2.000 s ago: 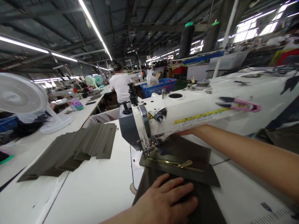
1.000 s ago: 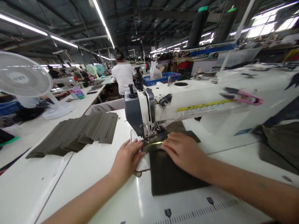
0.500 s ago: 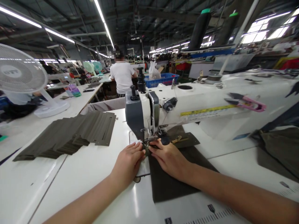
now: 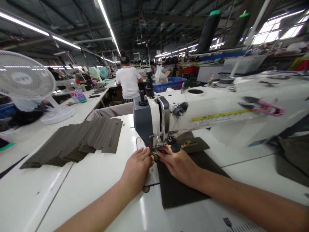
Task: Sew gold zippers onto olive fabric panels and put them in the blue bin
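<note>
Long fluorescent tubes (image 4: pixel 66 42) light a sewing floor where a person's two bare hands meet beneath the head of a white industrial sewing machine (image 4: pixel 214 101), set in a glossy white tabletop (image 4: pixel 101 196). An olive fabric strip (image 4: pixel 202 144) with a gold metal zipper pull (image 4: pixel 187 144) lies partly under the machine head; a dark olive fabric panel (image 4: pixel 183 195) spreads below it. The left hand (image 4: pixel 136 167), fingers together and extended, rests just left of the presser foot; the right hand (image 4: pixel 180 162) bends its fingers down onto the fabric opposite. Whether either pinches the cloth cannot be told. Pink-handled thread snips (image 4: pixel 269 107) rest on the machine's arm. At left, a fanned stack of olive fabric pieces (image 4: pixel 72 141) lies near a white fan (image 4: pixel 23 76); beyond, a person in a white shirt (image 4: pixel 127 83) faces away, beside a blue plastic basket (image 4: pixel 172 84).
</note>
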